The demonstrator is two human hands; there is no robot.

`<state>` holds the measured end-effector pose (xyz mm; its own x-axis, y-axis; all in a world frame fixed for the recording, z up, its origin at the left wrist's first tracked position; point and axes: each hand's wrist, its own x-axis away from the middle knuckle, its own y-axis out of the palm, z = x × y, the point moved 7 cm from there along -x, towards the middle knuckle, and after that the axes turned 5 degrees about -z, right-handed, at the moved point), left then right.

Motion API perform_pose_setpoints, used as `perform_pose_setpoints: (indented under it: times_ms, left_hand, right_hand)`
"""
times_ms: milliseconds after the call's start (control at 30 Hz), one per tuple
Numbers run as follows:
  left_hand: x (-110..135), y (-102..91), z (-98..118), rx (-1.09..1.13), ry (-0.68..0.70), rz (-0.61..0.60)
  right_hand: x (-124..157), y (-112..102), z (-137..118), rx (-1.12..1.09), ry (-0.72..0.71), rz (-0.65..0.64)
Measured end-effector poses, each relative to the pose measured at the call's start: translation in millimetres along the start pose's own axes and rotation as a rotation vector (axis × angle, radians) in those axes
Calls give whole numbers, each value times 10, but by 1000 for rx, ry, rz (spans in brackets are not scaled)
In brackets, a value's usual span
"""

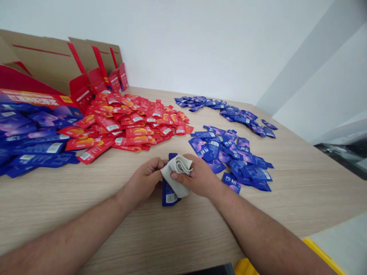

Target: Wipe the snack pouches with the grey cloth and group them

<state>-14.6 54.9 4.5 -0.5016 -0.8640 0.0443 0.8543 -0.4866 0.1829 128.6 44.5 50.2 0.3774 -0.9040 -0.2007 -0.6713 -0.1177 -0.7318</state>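
Note:
In the head view, a blue pouch (171, 198) with a barcode is held just in front of me, largely covered by a folded whitish cloth (178, 168). My left hand (150, 173) is closed at the pouch's left edge, thumb and fingers pinching it. My right hand (197, 173) grips the cloth and presses it against the pouch's face, thumb on top. The pouch's middle and my right fingertips are hidden by the cloth. Close to my right hand lies a loose pile of blue pouches (229, 152).
A large heap of red pouches (129, 126) covers the back left. Blue pouches (34, 133) are stacked at far left, before open red cardboard boxes (83, 91). More blue pouches (241, 115) curve along the back right of the wooden table (301, 187). Something yellow (321, 254) shows below right.

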Motion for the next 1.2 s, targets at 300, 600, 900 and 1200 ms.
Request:
perform_pose_setpoints:
  times_ms: [300, 600, 900, 1200]
  left_hand:
    - [1, 29, -4, 160, -74, 90]
    - [-22, -75, 14, 89, -2, 175]
    - [-14, -134, -33, 59, -62, 262]
    - [-53, -245, 80, 223, 2, 320]
  right_hand:
    - [12, -57, 3, 76, 34, 21]
    - [51, 60, -75, 201, 13, -37]
    - [86, 221, -127, 252, -30, -142]
    - [43, 166, -65, 245, -81, -316]
